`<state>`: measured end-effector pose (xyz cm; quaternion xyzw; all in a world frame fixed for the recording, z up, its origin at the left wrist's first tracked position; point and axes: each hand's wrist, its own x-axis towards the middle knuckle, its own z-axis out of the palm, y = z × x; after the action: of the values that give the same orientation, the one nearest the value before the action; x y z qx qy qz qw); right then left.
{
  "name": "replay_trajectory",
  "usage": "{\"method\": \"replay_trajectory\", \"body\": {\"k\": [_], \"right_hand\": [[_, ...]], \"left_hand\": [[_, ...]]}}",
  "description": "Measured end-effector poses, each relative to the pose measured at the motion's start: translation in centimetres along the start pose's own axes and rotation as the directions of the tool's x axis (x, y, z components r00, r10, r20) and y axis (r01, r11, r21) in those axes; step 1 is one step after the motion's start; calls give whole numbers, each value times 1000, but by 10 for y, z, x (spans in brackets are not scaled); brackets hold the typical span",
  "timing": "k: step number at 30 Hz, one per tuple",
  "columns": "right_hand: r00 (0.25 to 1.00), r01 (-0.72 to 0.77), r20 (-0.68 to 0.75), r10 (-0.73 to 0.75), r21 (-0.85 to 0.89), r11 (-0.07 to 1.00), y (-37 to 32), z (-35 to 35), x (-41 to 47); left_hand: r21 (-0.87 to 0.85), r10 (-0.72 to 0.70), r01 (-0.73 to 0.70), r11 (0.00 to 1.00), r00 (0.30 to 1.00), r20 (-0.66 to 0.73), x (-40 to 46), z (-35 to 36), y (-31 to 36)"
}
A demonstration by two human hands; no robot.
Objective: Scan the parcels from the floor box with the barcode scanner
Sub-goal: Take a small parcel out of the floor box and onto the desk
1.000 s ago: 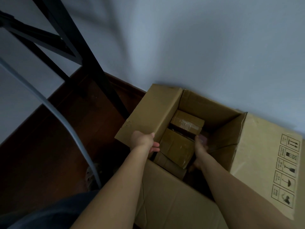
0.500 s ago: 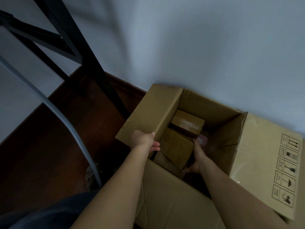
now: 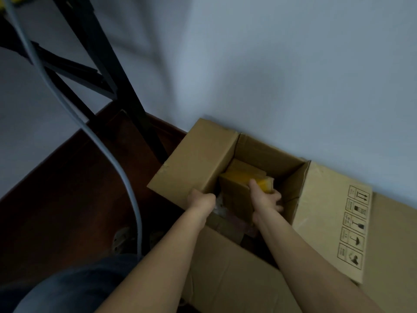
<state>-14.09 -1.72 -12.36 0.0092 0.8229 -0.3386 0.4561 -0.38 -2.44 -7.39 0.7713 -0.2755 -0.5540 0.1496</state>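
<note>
A large open cardboard floor box [image 3: 225, 279] stands against the wall. My left hand [image 3: 199, 201] grips the edge of its left flap [image 3: 194, 161], holding it back. My right hand [image 3: 266, 199] is inside the box, closed on a brown cardboard parcel [image 3: 237, 195] with yellow tape on top, which is tilted up on end. Other parcels [image 3: 228, 222] lie dim in the box's bottom below it. No barcode scanner is in view.
The box's right flap [image 3: 334, 211] with printed handling symbols lies open to the right. A black table frame [image 3: 108, 71] and a grey cable [image 3: 126, 188] stand to the left over the dark wooden floor [image 3: 56, 199]. My knee [image 3: 74, 288] shows at the bottom left.
My right hand has closed on the parcel and lifted it upright inside the box. The left hand still holds the flap. The view has shifted slightly.
</note>
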Motion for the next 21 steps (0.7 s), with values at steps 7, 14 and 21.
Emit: {"method": "replay_trajectory", "body": {"k": [7,14,21], "right_hand": [[959,256,130,-253,-2,967,-53,-55,-35],[879,229,354,-319,272,934,-58,-93,-77],[804,187,451,-388,428,884,-62,-116,-118]], "left_hand": [[-42,80,-78,996,995,64,-46,-9,18],[-90,188,-184,979,981,43,-97,-25,48],[-90,350,-351,932,936,-26,-143,-56,71]]}}
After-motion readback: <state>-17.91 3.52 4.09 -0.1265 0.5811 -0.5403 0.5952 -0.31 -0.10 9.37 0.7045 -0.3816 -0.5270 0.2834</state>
